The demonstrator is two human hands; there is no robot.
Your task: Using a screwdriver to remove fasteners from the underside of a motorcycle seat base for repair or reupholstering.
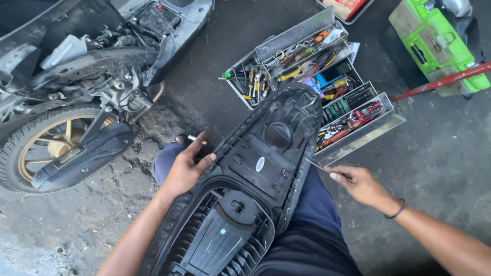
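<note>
An upturned black motorcycle seat [250, 184] lies across my lap, its ribbed plastic underside facing up. My left hand [188, 166] presses against the seat's left edge, fingers spread over the rim. At the seat's right edge, my right hand [358, 184] pinches a thin metal tool [321, 167] whose tip points at the seat's stitched side. A dark band circles my right wrist.
A partly stripped motorcycle [87, 87] with a gold-spoked rear wheel [46, 148] stands at the left. An open metal cantilever toolbox [317, 82] full of screwdrivers and pliers sits beyond the seat. A green case [434, 41] and a red bar [445, 79] lie at the upper right on the concrete floor.
</note>
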